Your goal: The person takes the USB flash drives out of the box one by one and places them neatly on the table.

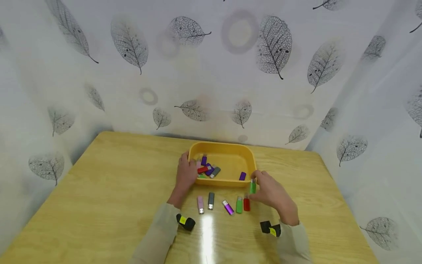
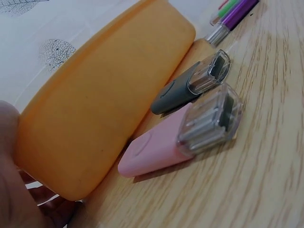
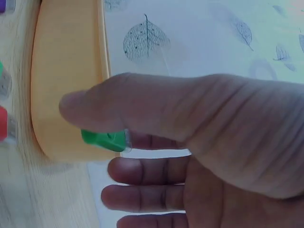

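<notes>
My left hand [image 1: 186, 173] holds the left end of a yellow-orange plastic tray [image 1: 227, 183], its thumb and fingers on either side of the wall. Near the tray's front right corner, my right hand [image 1: 273, 191] pinches a green USB flash drive [image 1: 252, 187] between thumb and finger. That green drive [image 3: 105, 139] is partly covered by the thumb in the right wrist view, where the other fingers are extended. Inside the tray, a red drive [image 1: 203, 169], a grey drive [image 1: 215, 172] and several others lie at the left; a purple drive [image 1: 242, 176] lies at the right.
In front of the tray, a pink drive [image 1: 200, 204], a grey one [image 1: 211, 201], a purple one [image 1: 228, 207], a green one [image 1: 239, 205] and a red one [image 1: 246, 204] lie on the wooden table [image 1: 108, 190]. A leaf-patterned curtain [image 1: 211, 73] hangs behind the table.
</notes>
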`<control>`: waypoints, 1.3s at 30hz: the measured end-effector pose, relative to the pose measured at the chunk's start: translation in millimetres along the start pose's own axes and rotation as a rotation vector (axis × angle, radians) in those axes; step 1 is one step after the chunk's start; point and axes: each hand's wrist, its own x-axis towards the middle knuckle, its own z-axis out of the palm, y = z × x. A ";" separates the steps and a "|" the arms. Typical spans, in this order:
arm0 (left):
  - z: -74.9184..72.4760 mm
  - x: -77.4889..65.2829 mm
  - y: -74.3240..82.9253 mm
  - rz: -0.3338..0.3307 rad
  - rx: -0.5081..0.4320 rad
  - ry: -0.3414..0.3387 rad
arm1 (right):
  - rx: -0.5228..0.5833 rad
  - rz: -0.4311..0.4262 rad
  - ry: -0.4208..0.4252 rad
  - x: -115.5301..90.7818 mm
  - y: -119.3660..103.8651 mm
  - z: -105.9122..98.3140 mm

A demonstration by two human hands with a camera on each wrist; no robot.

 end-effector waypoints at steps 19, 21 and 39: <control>-11.9 11.8 5.0 -0.042 -0.047 -0.005 | 0.050 0.164 -0.292 20.2 34.2 8.1; -12.6 13.2 5.8 -0.045 -0.039 -0.004 | 0.055 0.148 -0.304 23.1 38.8 11.6; -3.8 0.3 2.5 -0.104 -0.015 -0.024 | 0.107 0.150 -0.341 10.5 44.8 21.3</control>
